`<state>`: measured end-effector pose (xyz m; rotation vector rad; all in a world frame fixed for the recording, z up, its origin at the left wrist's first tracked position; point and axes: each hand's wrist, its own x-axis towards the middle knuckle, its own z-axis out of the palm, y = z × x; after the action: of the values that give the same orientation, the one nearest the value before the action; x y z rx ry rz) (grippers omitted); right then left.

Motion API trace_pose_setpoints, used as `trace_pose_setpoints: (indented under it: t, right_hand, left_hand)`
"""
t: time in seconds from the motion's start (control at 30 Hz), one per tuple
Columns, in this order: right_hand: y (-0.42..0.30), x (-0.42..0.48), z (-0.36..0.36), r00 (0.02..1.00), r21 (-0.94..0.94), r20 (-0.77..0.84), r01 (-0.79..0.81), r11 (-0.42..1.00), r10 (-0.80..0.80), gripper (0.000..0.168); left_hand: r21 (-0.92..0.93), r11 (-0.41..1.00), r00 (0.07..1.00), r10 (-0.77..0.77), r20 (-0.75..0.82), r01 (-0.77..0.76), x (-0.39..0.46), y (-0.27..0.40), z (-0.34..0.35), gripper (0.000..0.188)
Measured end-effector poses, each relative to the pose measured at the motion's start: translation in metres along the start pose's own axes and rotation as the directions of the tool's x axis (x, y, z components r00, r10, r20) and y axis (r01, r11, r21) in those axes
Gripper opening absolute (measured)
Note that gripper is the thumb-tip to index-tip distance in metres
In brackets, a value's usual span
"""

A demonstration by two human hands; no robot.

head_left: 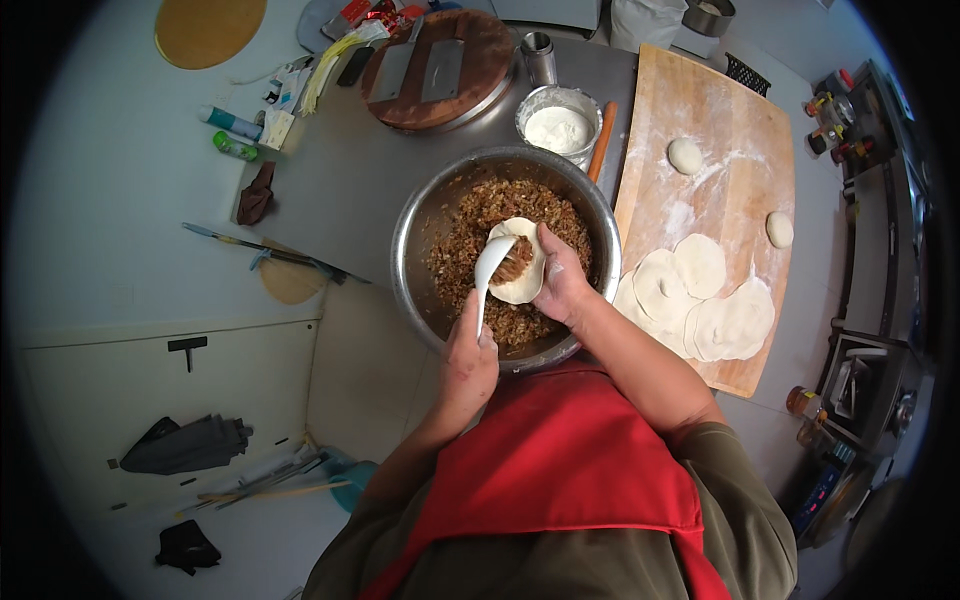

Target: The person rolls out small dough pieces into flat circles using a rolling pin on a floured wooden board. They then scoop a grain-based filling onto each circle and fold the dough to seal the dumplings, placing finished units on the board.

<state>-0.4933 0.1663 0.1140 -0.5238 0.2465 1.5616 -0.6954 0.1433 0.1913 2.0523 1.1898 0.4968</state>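
Observation:
My left hand (471, 358) grips the handle of a white spoon (491, 262), whose bowl touches brown minced filling (513, 264) on a round dough wrapper (527, 291). My right hand (562, 277) holds that wrapper from its right side, over a large steel bowl (403, 262). More minced filling (476, 206) lies in the bowl. To the right, several flat dough rounds (731, 319) overlap on a floured wooden board (712, 210). Two dough balls (685, 156) also rest on the board, one near its right edge.
Behind the bowl are a metal container of flour (557, 129), a wooden rolling pin (603, 142), a steel cup (538, 56) and a round chopping board (480, 56) with two cleavers on it. A brown cloth (256, 195) lies at the steel table's left edge.

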Motion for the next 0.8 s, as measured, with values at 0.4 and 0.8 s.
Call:
trace_pose_setpoints:
  t: [0.4,0.8]
  right_hand:
    - [0.003,-0.003,-0.022,0.999,0.145,0.002,-0.039,0.989,0.039,0.058]
    - [-0.006,-0.026,-0.018,0.997,0.190,-0.048,-0.049,0.981,0.059,0.060]
  left_hand:
    - [-0.184,0.970,0.982,-0.134,0.131,0.157,-0.012,0.008,0.001,0.063]
    - [-0.211,0.974,0.996,-0.087,-0.015,0.082,-0.016,0.008,-0.010,0.058]
